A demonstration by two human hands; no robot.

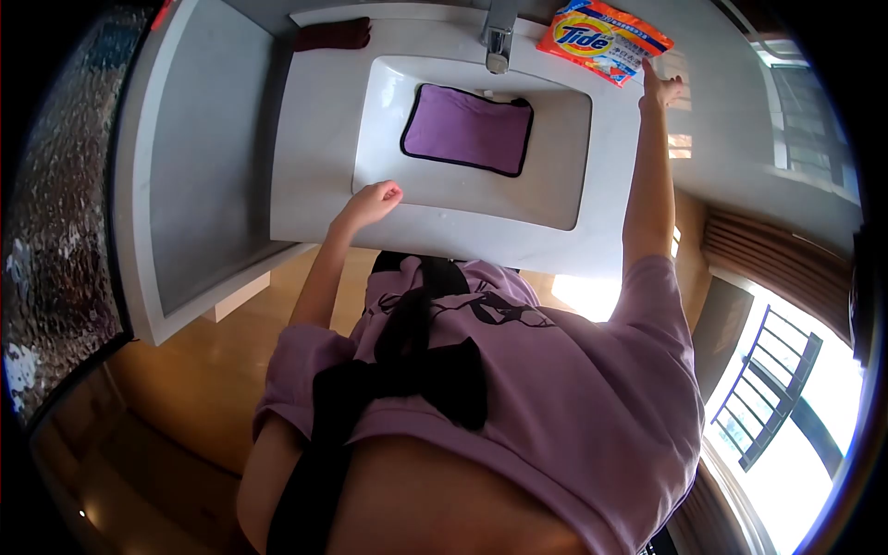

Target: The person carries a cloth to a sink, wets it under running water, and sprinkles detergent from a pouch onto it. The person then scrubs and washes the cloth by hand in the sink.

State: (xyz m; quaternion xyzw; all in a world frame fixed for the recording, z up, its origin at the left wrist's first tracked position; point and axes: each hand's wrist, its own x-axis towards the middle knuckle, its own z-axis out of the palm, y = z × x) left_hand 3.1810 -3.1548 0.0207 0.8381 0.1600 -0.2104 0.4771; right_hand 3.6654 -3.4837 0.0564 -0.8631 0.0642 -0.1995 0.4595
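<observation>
My left hand hovers by the front left rim of the white sink, its fingers curled in and nothing showing in them. At the back right, my right hand reaches to the lower right edge of an orange Tide detergent bag. One finger points up at the bag's edge and the others spread to the right; whether it touches the bag is hard to tell. A purple cloth with a black border lies spread out in the basin.
Above the basin's back edge stands a chrome faucet. A folded dark brown cloth lies at the back left of the white counter. The wall rises close on the right. A grey-panelled cabinet side stands at the left.
</observation>
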